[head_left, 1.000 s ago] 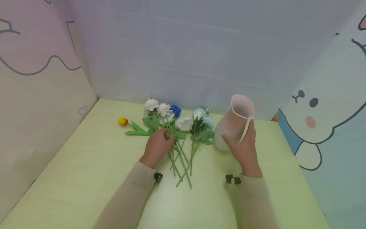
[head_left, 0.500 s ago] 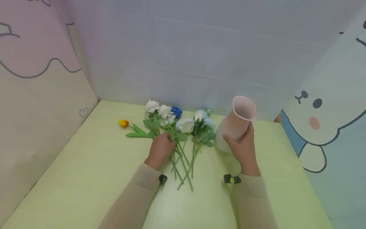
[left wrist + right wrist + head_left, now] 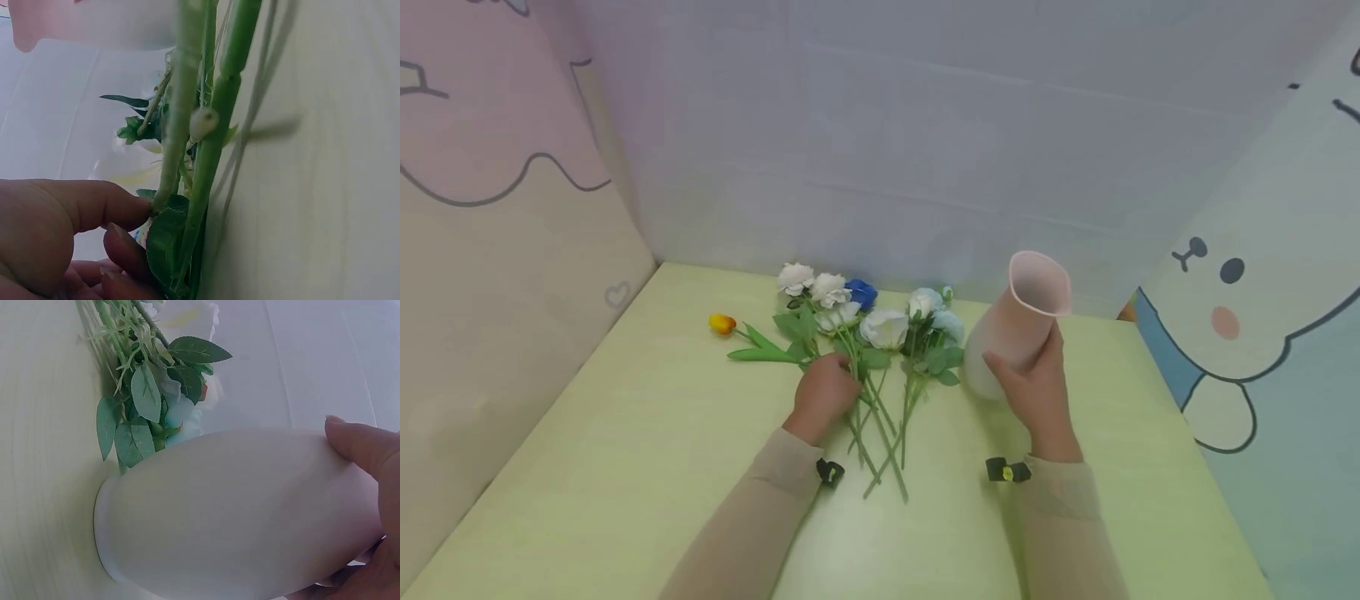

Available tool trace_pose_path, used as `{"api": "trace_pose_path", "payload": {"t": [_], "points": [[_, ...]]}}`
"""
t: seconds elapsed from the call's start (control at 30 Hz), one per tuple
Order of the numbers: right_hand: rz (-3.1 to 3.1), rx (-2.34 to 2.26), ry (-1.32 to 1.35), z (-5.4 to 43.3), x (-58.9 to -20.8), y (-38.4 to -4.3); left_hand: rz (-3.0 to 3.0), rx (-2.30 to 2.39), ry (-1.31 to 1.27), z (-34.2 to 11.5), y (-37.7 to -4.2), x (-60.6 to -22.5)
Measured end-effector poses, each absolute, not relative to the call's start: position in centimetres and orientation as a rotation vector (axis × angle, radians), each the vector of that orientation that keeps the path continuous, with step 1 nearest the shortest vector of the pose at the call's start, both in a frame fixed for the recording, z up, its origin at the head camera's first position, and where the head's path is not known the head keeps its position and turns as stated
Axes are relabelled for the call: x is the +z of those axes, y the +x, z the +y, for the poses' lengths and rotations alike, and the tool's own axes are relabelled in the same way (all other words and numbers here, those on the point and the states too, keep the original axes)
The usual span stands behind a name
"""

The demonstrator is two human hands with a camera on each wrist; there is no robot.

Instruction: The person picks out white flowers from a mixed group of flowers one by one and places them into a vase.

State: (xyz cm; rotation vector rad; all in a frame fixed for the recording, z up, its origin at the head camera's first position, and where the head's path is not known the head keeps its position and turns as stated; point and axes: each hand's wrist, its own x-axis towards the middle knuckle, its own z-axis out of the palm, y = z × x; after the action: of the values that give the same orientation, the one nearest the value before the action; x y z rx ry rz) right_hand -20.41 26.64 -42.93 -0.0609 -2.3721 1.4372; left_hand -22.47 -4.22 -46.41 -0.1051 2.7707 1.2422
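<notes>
Head view: right hand (image 3: 1041,400) grips the upright vase (image 3: 1000,337), mouth upward; left hand (image 3: 824,389) pinches a stem (image 3: 178,119).

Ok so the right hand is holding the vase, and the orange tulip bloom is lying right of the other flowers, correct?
Not quite: the orange tulip bloom lies left of the other flowers, as the head view shows. The right hand is indeed holding the vase.
</notes>
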Motion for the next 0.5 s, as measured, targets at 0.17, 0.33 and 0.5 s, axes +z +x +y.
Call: {"api": "trace_pose_path", "payload": {"t": [0.17,0.33,0.5], "points": [[-2.374,1.422,-0.046,26.6,-43.1,-20.3,2.604,1.491,-0.127,-4.8,-22.6,-46.8],[-2.372,1.419,-0.025,26.5,-43.1,-20.2,2.456,1.661,-0.161,-5.2,-23.0,-47.2],[-2.365,1.41,0.003,26.6,-43.1,-20.2,2.253,1.835,-0.19,-5.4,-23.1,-47.2]]}}
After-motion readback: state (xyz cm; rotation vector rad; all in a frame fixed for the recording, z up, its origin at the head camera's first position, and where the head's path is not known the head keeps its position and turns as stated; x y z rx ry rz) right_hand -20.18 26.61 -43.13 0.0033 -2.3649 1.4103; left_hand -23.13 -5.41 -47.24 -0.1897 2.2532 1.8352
